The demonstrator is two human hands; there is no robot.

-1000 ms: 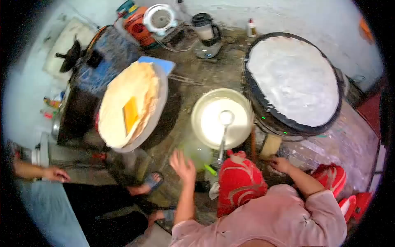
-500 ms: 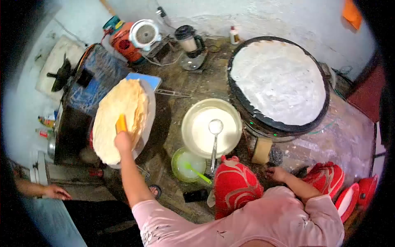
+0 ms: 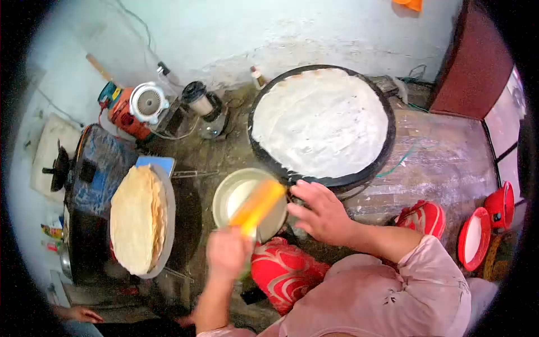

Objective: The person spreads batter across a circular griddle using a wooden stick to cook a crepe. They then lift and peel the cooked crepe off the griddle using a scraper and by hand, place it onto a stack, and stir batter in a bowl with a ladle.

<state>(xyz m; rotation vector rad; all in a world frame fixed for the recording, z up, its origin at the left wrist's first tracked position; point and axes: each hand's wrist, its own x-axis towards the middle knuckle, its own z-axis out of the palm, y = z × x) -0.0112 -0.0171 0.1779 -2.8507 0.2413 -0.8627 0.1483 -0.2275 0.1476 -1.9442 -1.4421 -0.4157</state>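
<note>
A broad, round black griddle [image 3: 337, 182] stands on the floor [image 3: 426, 163], carrying a thin, whitish sheet of batter [image 3: 320, 123] that reaches nearly to its dark rim. Next in size, a stack of pale golden, thin round flatbreads [image 3: 135, 222] lies on a white platter [image 3: 168, 208] near nine o'clock from the cream-coloured round bowl [image 3: 219, 196]. That placing probably keeps finished sheets off the floor and within reach.

The bowl sits at about seven o'clock from the griddle, close beside it, with pale batter inside; so near, it likely keeps the carry short. A clear-jugged blender with a black lid [image 3: 199, 101] stands at eleven o'clock from the bowl.

The right hand [image 3: 323, 216] is at the griddle's six o'clock, empty, its fingers apart; whether the fingertips touch the rim, I cannot tell. The left hand [image 3: 227, 253] is closed around one end of a flat, orange-yellow scraper [image 3: 260, 205]. The blurred scraper slants over the bowl towards one o'clock, its free end near the rim, a grip that seems to leave the long edge usable.
</note>
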